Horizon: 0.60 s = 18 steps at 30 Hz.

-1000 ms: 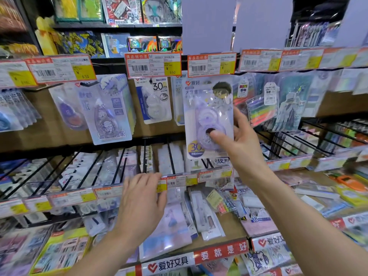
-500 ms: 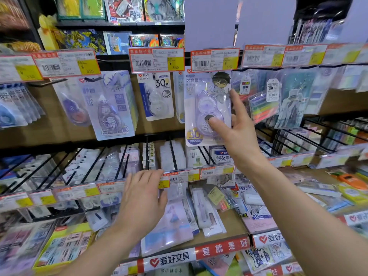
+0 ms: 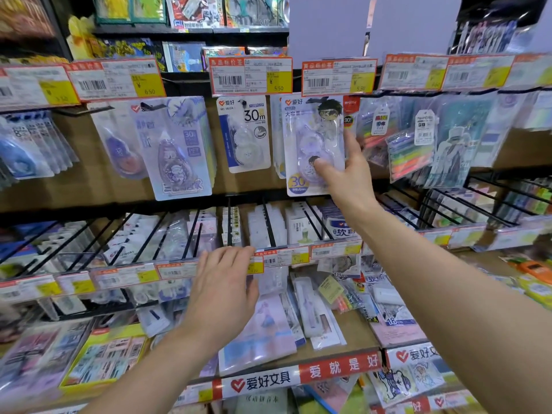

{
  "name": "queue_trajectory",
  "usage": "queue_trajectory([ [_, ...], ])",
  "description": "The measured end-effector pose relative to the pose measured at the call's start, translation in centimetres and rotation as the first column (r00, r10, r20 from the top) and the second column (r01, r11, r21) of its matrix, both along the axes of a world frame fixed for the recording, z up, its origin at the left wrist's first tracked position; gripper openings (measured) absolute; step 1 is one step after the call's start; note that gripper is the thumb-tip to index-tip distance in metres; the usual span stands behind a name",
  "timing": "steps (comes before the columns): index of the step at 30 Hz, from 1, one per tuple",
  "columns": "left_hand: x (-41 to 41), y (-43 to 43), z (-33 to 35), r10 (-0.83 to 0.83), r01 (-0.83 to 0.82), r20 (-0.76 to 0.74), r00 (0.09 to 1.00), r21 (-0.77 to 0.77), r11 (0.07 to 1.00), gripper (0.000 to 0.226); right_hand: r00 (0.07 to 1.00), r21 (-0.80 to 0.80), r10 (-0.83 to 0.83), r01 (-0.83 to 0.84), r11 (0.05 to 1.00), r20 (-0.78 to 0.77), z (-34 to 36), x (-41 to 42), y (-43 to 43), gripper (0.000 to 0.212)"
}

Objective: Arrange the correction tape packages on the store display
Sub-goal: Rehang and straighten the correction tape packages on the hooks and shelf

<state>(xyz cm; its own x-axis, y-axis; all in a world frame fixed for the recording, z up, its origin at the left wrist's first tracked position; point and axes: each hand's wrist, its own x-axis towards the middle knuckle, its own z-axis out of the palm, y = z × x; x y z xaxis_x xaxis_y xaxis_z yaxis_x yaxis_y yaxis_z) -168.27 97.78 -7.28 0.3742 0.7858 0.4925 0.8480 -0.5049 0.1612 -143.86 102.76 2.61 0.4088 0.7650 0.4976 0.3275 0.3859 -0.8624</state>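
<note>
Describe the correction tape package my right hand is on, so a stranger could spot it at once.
Find the top row of red-and-yellow price tags. Under the one right of centre is a pale lilac blister-card correction tape package, pinched by the right hand. Unlike the white-and-blue 30m package on its left, it shows a dark-haired cartoon figure and a yellow 30 circle.

We spot a row of red-edged price tags (image 3: 250,76) along the top rail, yellow corners showing. Off to the right hangs a pack of bright highlighters (image 3: 409,155). Black wire pegs (image 3: 149,237) jut out below. Down low there's a red-and-white shelf banner (image 3: 298,375), a yellow-bordered sticker pack (image 3: 104,358) at left, and an orange item (image 3: 534,268) far right.
</note>
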Motion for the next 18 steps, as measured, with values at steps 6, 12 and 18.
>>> queue_trajectory([
  [6,-0.2,0.3,-0.3,-0.016,0.016,-0.017,1.000,-0.004,1.000,0.049,1.000,-0.087,-0.028,0.028,0.996,0.003,0.4,0.0,3.8,0.078],
  [12,-0.1,0.4,-0.5,-0.008,0.007,-0.013,1.000,-0.038,0.999,0.053,0.996,-0.167,-0.088,0.093,0.982,0.035,0.4,-0.2,6.0,0.081],
  [18,-0.3,-0.1,-0.2,-0.026,0.025,-0.014,1.000,-0.058,0.998,0.054,0.992,-0.243,-0.122,0.127,0.962,0.033,-0.8,1.0,5.8,0.089],
])
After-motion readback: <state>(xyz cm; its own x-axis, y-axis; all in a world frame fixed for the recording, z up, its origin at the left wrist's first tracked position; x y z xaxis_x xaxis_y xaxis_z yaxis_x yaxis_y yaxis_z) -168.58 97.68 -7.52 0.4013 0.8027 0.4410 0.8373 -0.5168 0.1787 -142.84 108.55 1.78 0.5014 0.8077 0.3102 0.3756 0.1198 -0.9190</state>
